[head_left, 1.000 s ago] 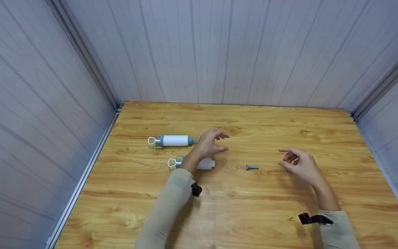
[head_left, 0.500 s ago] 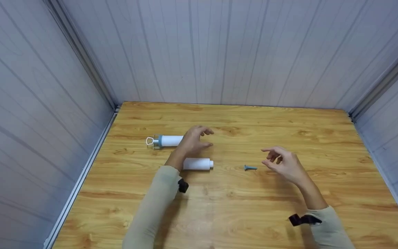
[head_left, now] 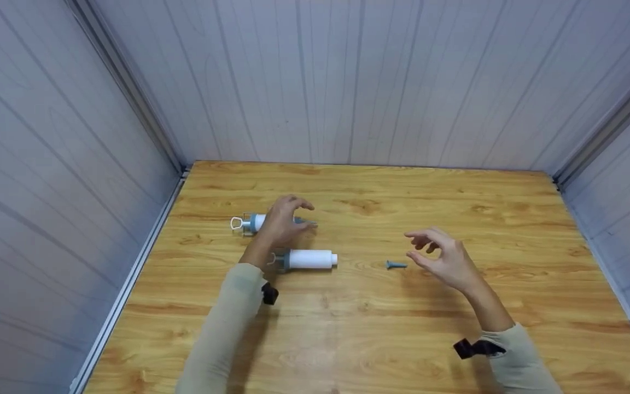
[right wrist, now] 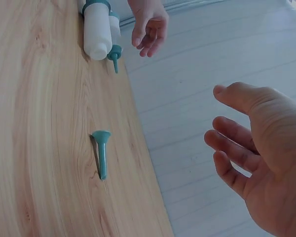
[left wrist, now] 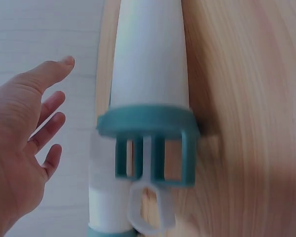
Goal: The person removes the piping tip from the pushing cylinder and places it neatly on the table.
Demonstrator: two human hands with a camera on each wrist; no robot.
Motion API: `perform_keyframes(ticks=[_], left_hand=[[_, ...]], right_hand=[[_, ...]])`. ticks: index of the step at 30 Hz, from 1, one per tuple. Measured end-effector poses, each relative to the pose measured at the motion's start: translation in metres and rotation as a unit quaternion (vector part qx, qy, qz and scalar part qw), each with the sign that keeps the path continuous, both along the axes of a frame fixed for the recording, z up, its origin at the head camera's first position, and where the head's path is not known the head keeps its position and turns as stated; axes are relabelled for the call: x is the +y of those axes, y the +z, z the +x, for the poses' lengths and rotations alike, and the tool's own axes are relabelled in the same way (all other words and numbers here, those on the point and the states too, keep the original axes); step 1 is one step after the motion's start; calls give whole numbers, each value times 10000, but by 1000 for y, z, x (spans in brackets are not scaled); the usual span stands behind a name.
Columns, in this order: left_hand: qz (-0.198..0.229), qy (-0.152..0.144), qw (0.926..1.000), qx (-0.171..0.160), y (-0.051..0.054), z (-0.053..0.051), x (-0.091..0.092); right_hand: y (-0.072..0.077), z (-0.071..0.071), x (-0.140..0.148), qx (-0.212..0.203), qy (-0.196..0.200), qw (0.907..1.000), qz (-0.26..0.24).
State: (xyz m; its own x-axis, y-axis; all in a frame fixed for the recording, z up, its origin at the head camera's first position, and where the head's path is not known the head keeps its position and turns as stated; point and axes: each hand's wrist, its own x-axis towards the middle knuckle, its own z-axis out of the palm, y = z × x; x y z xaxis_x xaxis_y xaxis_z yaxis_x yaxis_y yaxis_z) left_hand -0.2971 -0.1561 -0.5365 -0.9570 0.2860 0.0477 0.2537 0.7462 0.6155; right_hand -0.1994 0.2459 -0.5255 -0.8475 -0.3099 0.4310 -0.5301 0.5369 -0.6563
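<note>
My left hand (head_left: 285, 221), thumb and fingers apart, hovers over the rear white syringe-like tube (head_left: 260, 221) and hides its middle; the teal nozzle pokes out at the right. In front lies a second white tube (head_left: 310, 259) with a teal collar (left wrist: 148, 121) and white pull ring (left wrist: 158, 215), without a nozzle on its tip. A small teal nozzle piece (head_left: 396, 265) rests alone on the wood, its wide end toward the tubes. Just right of it my right hand (head_left: 446, 262) is raised, fingers loosely bent, nothing in it; the right wrist view shows this nozzle (right wrist: 102, 155) too.
The wooden table (head_left: 380, 339) is enclosed by pale panelled walls (head_left: 326, 82) at the back and both sides. A metal strip (head_left: 129, 279) runs along the left edge. Dark wrist straps sit on both sleeves.
My left hand has moved left, from above the front tube to above the rear one, uncovering most of the front tube. My right hand has moved left toward the loose nozzle.
</note>
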Motion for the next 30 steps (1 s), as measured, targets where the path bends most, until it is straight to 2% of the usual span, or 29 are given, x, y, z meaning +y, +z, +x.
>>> perform_keyframes(ticks=[7, 15, 22, 30], left_hand=[[-2, 423, 9986, 325, 2, 2, -22], [-70, 507, 9978, 418, 3, 4, -40], [-132, 613, 9975, 312, -1, 4, -53], [-660, 726, 9947, 323, -8, 5, -67]], right_hand=[[0, 0, 0, 275, -1, 9996, -115], [-2, -4, 1, 788, 402, 9955, -346], [-1, -5, 2, 1078, 730, 9908, -364], [-5, -9, 7, 1238, 906, 9874, -381]])
